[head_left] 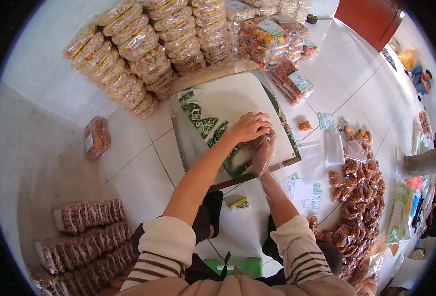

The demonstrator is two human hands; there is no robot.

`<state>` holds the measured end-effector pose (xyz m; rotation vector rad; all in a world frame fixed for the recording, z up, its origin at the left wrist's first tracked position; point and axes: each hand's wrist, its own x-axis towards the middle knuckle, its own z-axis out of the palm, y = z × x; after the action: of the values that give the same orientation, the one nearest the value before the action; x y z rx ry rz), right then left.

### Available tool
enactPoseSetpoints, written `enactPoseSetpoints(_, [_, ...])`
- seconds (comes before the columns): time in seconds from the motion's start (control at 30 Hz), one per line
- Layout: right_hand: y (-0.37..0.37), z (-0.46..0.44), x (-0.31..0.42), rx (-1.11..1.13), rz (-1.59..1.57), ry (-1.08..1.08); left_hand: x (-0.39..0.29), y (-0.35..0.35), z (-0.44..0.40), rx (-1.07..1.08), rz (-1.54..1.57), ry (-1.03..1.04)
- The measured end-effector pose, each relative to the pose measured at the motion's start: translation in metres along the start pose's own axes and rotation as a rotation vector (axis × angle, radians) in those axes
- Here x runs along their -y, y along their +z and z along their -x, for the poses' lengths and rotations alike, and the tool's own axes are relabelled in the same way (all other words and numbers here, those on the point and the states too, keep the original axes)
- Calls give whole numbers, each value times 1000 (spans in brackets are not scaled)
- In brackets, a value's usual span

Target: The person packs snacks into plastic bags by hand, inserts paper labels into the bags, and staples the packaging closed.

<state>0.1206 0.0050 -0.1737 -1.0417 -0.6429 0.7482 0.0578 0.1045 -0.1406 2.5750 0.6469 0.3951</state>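
Over the low board-topped table (pixel 247 98), my two hands meet around a clear plastic bag (pixel 262 164) with something brown in it, probably small snack packets. My left hand (pixel 250 127) reaches across the top, its fingers curled over the brown contents. Film of the bag covers my right hand (pixel 265 148), which grips from the right side, and trails down along the wrist. My fingers hide most of the contents. A single small snack packet (pixel 305 126) lies on the floor just right of the table, near a printed label card (pixel 326 121).
Stacked snack bags (pixel 178 34) stand behind the table. Filled packs (pixel 291 83) lie at the back right. Empty clear bags (pixel 311 160), label cards (pixel 313 196) and a pile of small packets (pixel 358 207) spread rightward. A stapler (pixel 238 203) lies between my feet. Packed rows (pixel 87 241) sit left.
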Motion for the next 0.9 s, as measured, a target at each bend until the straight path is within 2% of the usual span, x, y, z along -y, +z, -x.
enactPoseSetpoints(0.07, [-5, 0, 0, 37, 113, 23, -4, -1, 0, -318, -79, 141])
enactPoseSetpoints(0.1, [-8, 1, -3, 32, 495, -241, -10, -3, 3, -324, -78, 145])
enactPoseSetpoints(0.13, [-13, 3, -6, 23, 875, -505, -17, -3, 8, -445, -225, 29])
enactPoseSetpoints(0.17, [-14, 5, -4, 21, 879, -508, -22, -3, 10, -564, -372, -90])
enactPoseSetpoints(0.2, [-15, 10, -3, -2, 855, -479, -23, 1, 9, -563, -367, -90])
enactPoseSetpoints(0.27, [-16, 19, -3, -21, 828, -449, -21, 9, 10, -606, -343, -524])
enactPoseSetpoints(0.3, [-16, 23, -3, -58, 750, -401, -17, 12, 13, -606, -344, -527])
enactPoseSetpoints(0.37, [-15, 26, 0, -91, 670, -357, -7, 13, 18, -482, -10, -404])
enactPoseSetpoints(0.43, [-14, 29, 6, -121, 792, -352, 0, 14, 16, -457, 29, -336])
enactPoseSetpoints(0.47, [-11, 28, 10, -123, 792, -352, 0, 11, 14, -431, 70, -270])
enactPoseSetpoints(0.53, [-5, 24, 17, -221, 675, -256, 0, 7, 12, -387, 96, -270])
enactPoseSetpoints(0.63, [-14, 13, -3, -260, 717, -268, 17, 13, 9, -295, 144, -228])
enactPoseSetpoints(0.77, [-13, 15, -1, -227, 698, -221, 21, 2, 5, -135, 143, -103])
enactPoseSetpoints(0.8, [-11, 16, 1, -205, 757, -226, 12, -6, 5, -135, 142, -103])
enactPoseSetpoints(0.87, [-11, 17, -1, -183, 814, -235, -4, -11, 7, -52, -5, -303])
enactPoseSetpoints(0.9, [-12, 17, -7, -178, 664, -240, -6, -7, 9, -55, -6, -303])
